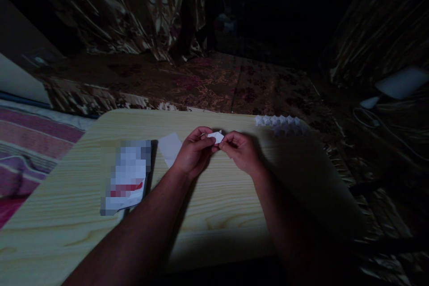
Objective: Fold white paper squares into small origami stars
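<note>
A small white folded paper star (217, 136) is held between my two hands, above the middle of the wooden table. My left hand (196, 149) pinches it from the left, thumb across its front. From the right, the fingertips of my right hand (239, 148) are closed on its edge. A short pointed tip sticks up from the folded paper. Flat on the table, just left of my left hand, lies a sheet of white paper (169, 146), partly covered by that hand.
A phone-like slab (130, 174) with a blurred face lies on the table (221, 214) at left. Several white paper stars (277, 120) stand in rows at the far right edge. Striped bedding (43, 143) is left; a white lamp (402, 82) with a cable is right.
</note>
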A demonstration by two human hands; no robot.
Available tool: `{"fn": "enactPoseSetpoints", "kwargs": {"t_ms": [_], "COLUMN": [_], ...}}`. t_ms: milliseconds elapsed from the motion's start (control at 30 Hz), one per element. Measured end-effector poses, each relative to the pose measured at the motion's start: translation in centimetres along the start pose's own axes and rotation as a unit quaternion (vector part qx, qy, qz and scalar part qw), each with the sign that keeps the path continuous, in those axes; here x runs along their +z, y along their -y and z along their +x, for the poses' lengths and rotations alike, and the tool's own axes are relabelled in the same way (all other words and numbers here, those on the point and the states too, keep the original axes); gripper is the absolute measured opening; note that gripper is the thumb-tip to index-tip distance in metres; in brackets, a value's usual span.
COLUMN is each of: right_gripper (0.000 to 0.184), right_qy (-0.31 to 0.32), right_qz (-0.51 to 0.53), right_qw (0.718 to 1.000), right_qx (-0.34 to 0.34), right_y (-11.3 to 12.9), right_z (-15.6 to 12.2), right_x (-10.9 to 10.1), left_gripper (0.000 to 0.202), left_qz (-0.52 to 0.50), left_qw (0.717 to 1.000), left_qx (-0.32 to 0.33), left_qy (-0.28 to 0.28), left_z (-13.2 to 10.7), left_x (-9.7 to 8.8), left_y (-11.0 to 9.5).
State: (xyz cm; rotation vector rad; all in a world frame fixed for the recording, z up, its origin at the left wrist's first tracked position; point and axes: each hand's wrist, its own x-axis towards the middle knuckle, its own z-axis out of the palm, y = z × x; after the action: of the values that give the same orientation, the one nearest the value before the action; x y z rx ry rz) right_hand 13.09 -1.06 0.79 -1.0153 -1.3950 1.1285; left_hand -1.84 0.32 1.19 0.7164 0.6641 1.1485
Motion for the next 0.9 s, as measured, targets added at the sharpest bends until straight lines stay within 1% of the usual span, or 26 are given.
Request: {"fn": "enactPoseSetpoints", "kwargs": {"t_ms": [200,267,500,667,767,900], "right_gripper": [0.017,0.017,0.016,0.014,0.011,0.009], "right_qy": [-0.014,-0.014,-0.022,-0.039,-0.041,-0.043], "right_qz": [-0.008,-0.003,0.010,0.007,0.003,-0.010], "right_qw": [1.000,1.000,1.000,0.999,0.999,0.999], "right_qx": [-0.003,0.001,0.010,0.025,0.023,0.024], "right_y": [0.36,0.52,0.89,0.77,0.78,0.79], "right_z": [-0.03,-0.08,-0.15,-0.06,-0.05,-0.03], "right_x": [-0.28,-0.30,-0.17,-0.10,-0.11,-0.15], "left_gripper": [0.028,0.030,0.031,0.034,0.033,0.032], "left_qz": [0.000,0.001,0.005,0.004,0.002,0.003], "left_qw": [0.999,0.999,0.999,0.999,0.998,0.998], "left_qx": [-0.023,-0.027,-0.011,-0.008,-0.004,-0.006], "left_qy": [0.040,0.041,0.037,0.052,0.060,0.060], "left_z": [-0.27,-0.30,-0.34,-0.39,-0.39,-0.44], "left_x": [0.13,0.12,0.21,0.28,0.24,0.30], "left_y": [-0.16,-0.14,-0.06,-0.01,0.04,0.02]}}
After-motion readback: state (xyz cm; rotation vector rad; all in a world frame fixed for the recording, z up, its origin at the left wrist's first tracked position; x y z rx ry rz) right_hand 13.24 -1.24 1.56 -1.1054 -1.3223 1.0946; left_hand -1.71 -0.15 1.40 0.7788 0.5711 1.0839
